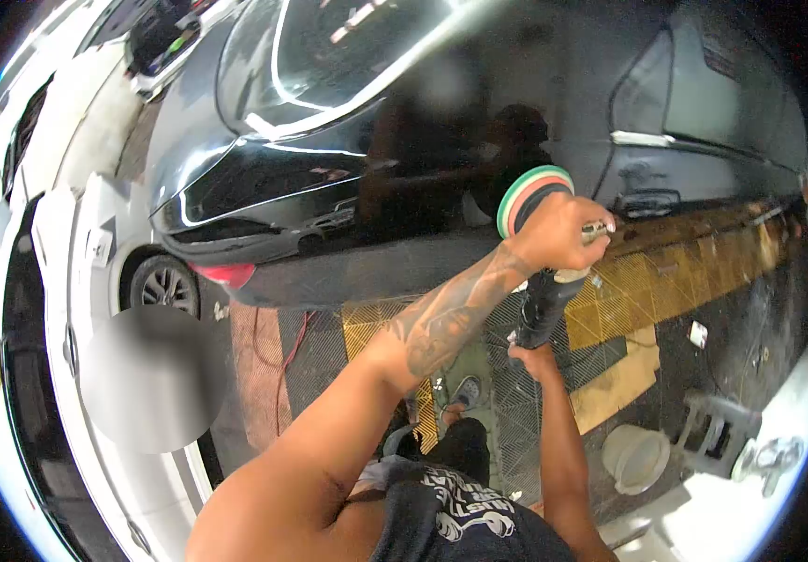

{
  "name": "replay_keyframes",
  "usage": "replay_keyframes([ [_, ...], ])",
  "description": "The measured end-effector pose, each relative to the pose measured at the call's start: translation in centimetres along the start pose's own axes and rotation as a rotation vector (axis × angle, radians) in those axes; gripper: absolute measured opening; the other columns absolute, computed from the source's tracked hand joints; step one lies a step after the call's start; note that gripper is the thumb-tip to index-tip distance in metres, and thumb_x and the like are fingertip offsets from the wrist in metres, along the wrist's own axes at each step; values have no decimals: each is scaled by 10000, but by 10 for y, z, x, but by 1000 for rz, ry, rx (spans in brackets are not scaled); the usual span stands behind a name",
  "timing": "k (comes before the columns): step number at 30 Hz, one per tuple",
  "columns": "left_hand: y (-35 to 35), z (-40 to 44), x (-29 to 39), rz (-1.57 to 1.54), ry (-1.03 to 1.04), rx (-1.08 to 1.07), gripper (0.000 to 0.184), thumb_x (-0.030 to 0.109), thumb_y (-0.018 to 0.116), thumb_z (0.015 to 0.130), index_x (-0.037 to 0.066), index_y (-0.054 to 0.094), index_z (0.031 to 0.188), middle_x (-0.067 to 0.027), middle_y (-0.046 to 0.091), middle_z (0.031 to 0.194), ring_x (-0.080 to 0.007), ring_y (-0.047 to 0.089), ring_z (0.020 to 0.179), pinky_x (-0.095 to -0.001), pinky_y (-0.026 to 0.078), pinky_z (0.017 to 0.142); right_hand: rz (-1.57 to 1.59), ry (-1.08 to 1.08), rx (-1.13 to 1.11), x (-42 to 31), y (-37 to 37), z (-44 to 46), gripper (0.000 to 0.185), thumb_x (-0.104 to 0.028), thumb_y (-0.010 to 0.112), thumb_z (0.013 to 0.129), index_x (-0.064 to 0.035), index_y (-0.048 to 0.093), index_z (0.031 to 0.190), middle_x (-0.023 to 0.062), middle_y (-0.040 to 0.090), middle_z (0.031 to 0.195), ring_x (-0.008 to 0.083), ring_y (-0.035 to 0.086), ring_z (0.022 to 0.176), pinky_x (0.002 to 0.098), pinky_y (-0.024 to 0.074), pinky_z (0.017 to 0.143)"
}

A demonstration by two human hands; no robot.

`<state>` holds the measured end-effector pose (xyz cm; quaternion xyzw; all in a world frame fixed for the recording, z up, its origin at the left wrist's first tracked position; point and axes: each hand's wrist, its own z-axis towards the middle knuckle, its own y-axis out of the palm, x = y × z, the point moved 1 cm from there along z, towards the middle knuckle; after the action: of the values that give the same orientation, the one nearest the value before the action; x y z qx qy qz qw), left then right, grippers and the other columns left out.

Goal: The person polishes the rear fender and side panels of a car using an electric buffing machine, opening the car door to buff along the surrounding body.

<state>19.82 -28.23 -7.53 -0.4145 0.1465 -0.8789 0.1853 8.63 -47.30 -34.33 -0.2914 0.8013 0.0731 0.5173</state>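
Note:
A black polisher [550, 304] with a round pad [516, 199], edged in green, white and orange, is held in both hands. My left hand [561, 234] is closed over the polisher's head, just behind the pad. Lower down, my right hand [535, 362] grips the rear end of the body. The pad's face is turned toward the side of a glossy black car [423, 187] and seems to rest against it; the contact itself is hidden. Reflections of lights and of a person show in the paint.
A white car [95, 215] stands at left, partly covered by a blurred patch. Patterned floor tiles [685, 286] lie below. A red cord [293, 354] crosses them. At right are cardboard [619, 384], a bucket [635, 459] and a grey plastic stool [718, 431].

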Motion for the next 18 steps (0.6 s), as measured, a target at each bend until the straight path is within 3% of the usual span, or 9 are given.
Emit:
replay_keyframes([
  [3,-39,-29,4,4,8,-10,207,154,714,748,45,713,924,-143,723,915,-337,696,818,-386,549,740,-14,-93,-48,26,29,5,345,-125,771,690,-11,674,1000,89,698,980,247,653,893,391,501,839],
  [7,-107,-78,15,7,-6,37,215,133,706,760,17,709,941,-152,725,994,-313,714,913,-386,553,845,-309,-279,14,16,82,7,407,-195,791,695,5,669,1028,141,699,1005,272,663,936,397,503,859],
  [9,-144,-104,22,38,39,118,214,107,707,757,9,700,947,-144,722,985,-304,711,895,-371,550,831,-214,-289,5,-65,98,-31,442,-248,807,696,15,670,1023,176,704,1026,279,673,971,412,512,868],
  [11,-182,-133,28,50,-17,145,210,76,696,771,1,706,967,-149,730,1014,-288,716,936,-388,547,874,-304,-147,-176,-68,113,-30,515,-292,814,697,21,653,1074,195,701,1059,297,676,1004,419,511,897],
  [15,-244,-202,32,-79,-155,429,242,118,694,777,-25,705,972,-224,723,973,-301,715,896,-413,566,835,-259,-471,-526,-82,140,-20,758,-374,845,705,22,532,1270,197,676,1062,371,659,1005,430,515,921],
  [16,-258,-218,28,-98,-84,496,260,145,694,796,-21,691,996,-240,710,977,-312,697,879,-442,566,813,-259,-374,-690,-100,142,-21,751,-399,828,729,29,528,1269,202,668,1074,362,652,1026,425,509,931],
  [18,-296,-249,24,-55,8,534,281,161,646,815,-25,666,1026,-247,690,989,-317,675,849,-448,551,801,-245,-413,-965,-105,152,-11,728,-414,782,795,53,507,1280,247,633,1128,340,633,1081,407,489,974],
])
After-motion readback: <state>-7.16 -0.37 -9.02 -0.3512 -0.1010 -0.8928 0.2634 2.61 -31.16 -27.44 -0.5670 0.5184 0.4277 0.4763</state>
